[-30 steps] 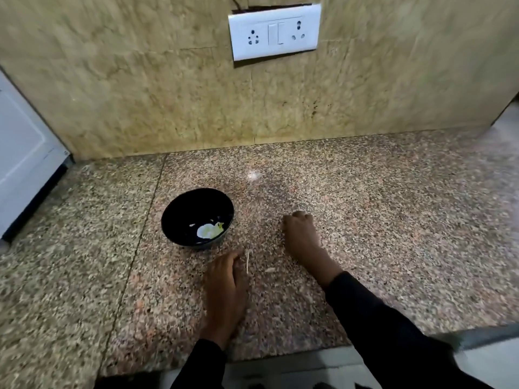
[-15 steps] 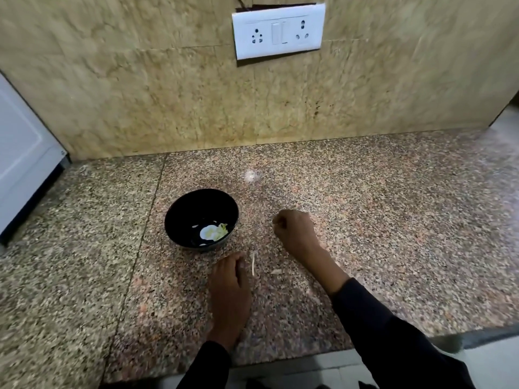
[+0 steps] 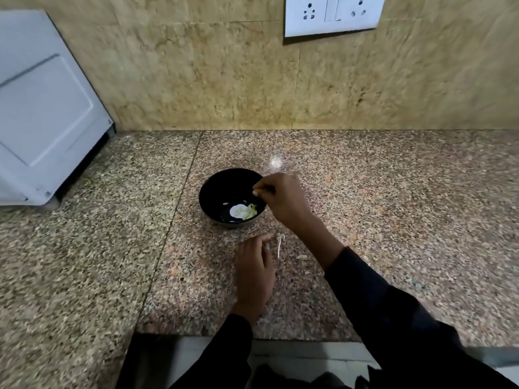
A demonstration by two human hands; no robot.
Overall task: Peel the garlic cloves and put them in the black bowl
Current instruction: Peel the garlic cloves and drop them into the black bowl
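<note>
The black bowl (image 3: pixel 209 196) stands on the granite counter with pale peeled garlic pieces (image 3: pixel 243 211) at its bottom. My right hand (image 3: pixel 283 200) hovers over the bowl's right rim, fingertips pinched together on something small and pale, seemingly a garlic clove, mostly hidden by the fingers. Palm down, my left hand (image 3: pixel 254 273) rests on the counter just in front of the bowl with its fingers relaxed. Beside its fingertips lies a thin white strand of garlic skin (image 3: pixel 279 245).
A small scrap of peel (image 3: pixel 302 257) lies on the counter under my right forearm. A white appliance (image 3: pixel 42 113) stands at the far left. A wall socket (image 3: pixel 332 14) is above. The counter's front edge (image 3: pixel 252 336) runs close to my body.
My right hand lifted off the counter and moved left to the bowl's right rim. The left hand stayed in place. The camera moved closer and tilted down.
</note>
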